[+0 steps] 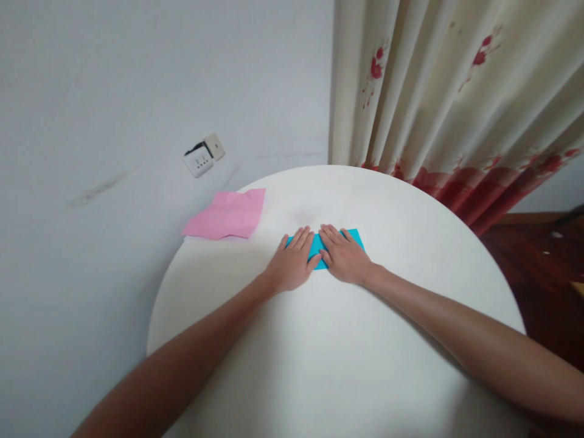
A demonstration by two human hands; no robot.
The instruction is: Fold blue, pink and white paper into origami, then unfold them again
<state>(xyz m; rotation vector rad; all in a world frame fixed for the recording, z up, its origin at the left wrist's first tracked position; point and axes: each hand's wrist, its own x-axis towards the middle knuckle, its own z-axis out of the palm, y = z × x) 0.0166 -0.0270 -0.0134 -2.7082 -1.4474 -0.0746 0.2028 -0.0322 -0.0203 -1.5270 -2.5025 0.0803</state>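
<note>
A folded sheet of blue paper lies flat on the round white table. My left hand rests palm down on its left half, fingers together and stretched forward. My right hand presses flat on its right half, with only the far right corner of the paper showing past the fingers. The two hands lie side by side, thumbs almost touching, and cover most of the sheet.
A creased pink paper lies at the table's far left edge. Behind it a wall socket sits on the white wall. A cream curtain with red flowers hangs at the back right, above a dark wooden floor.
</note>
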